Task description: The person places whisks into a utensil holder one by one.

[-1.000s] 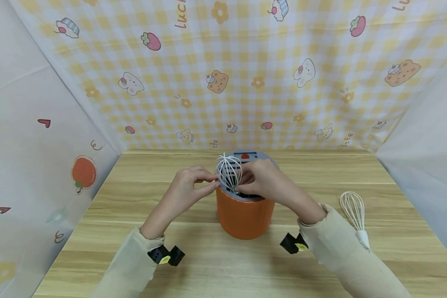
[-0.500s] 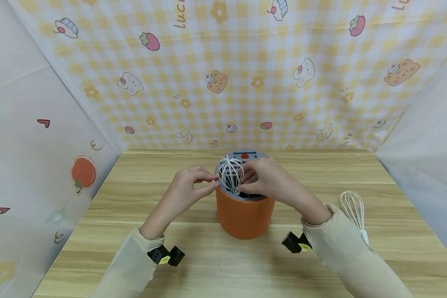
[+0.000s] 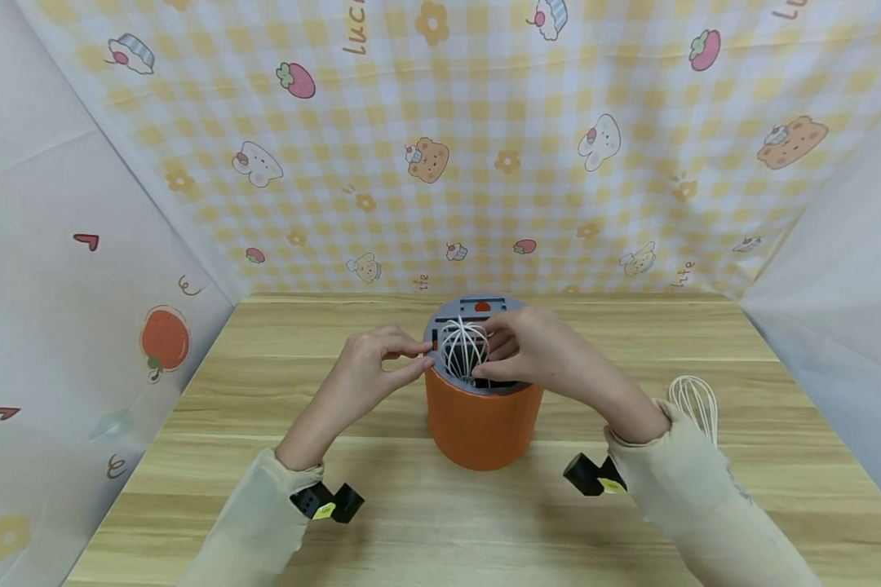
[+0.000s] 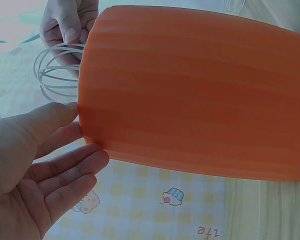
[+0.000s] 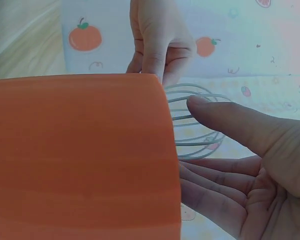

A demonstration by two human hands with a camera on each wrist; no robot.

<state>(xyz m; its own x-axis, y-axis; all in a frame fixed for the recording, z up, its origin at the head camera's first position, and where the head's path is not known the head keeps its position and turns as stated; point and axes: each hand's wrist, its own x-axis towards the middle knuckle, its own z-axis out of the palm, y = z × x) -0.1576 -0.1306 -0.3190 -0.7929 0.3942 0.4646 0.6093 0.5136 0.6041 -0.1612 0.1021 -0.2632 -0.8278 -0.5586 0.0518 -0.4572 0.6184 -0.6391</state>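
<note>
An orange cylindrical utensil holder with a grey slotted top stands upright on the table. My left hand pinches its rim at the left side, thumb and fingertips against the edge. Above the front part of the slotted top rises a whisk, its pale wire loops upward. My right hand grips this whisk low on the wires. In the right wrist view the thumb lies on one side of the loops and the fingers on the other. The whisk's handle is hidden inside the holder.
A second whisk lies on the wooden table at the right, its handle covered by my right sleeve. A checked cloth hangs directly behind the table, with white cloth at both sides.
My right hand and the whisk have shifted right and sunk a little over the holder's top. My right sleeve now covers the second whisk's handle. My left hand stays at the rim.
</note>
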